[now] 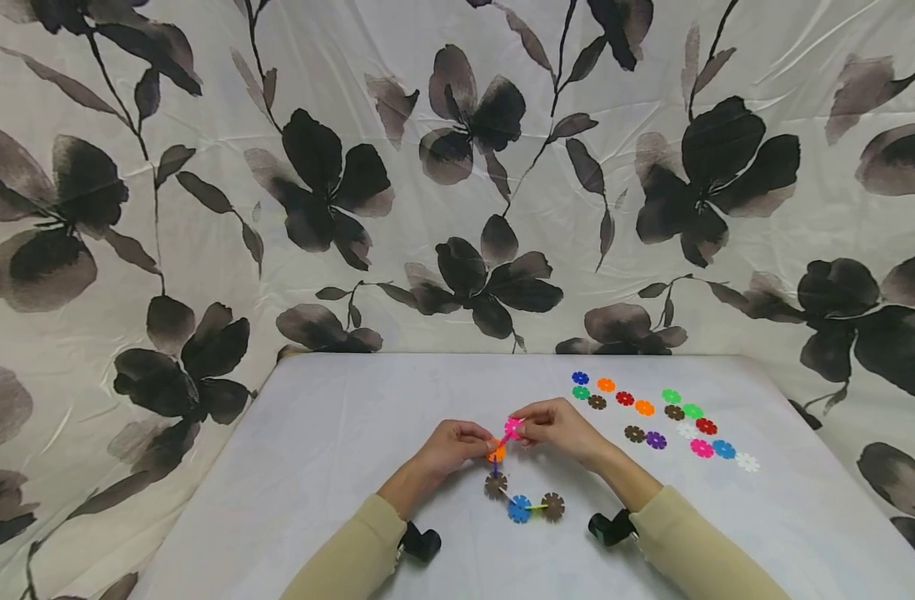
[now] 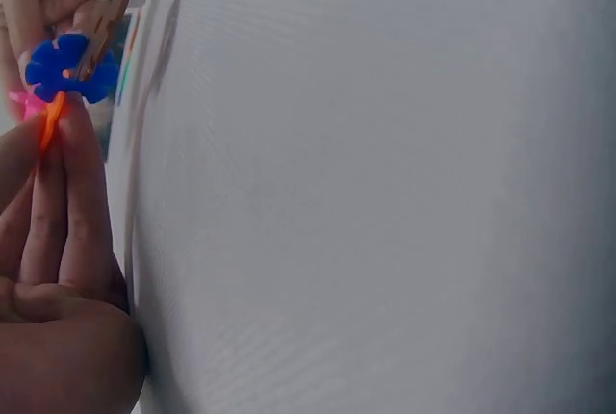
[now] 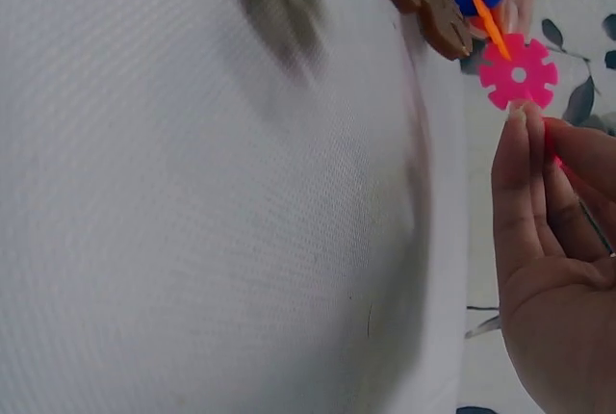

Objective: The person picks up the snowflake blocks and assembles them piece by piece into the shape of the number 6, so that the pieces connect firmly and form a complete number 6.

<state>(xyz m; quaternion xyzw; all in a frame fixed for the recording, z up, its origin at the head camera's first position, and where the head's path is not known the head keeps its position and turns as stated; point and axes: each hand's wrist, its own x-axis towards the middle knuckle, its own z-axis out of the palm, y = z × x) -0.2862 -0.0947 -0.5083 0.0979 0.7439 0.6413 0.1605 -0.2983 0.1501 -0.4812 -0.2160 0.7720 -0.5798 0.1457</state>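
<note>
Many loose notched discs (image 1: 644,407) lie scattered at the right of the frame, beyond the right hand (image 1: 564,429), in blue, green, orange, brown, red, purple, pink and white. One black gadget (image 1: 611,527) sits by the right wrist, near the brown disc (image 1: 552,507) ending a chain of joined discs (image 1: 496,486); another dark gadget (image 1: 422,543) sits by the left wrist. The chain bends down from the hands into lower centre, between beige sleeves (image 1: 348,550). The left hand (image 1: 448,450) has thumb and fingers clamped on an orange disc (image 1: 497,451); the right hand's thumb and fingers pinch a red piece (image 3: 551,140) against a pink disc (image 3: 519,72).

The table's (image 1: 277,467) far edge crosses mid-frame before a flowered curtain (image 1: 472,208); its side edges slant toward lower left and lower right, well apart from both hands. White tabletop stretches left of the left hand and behind both hands.
</note>
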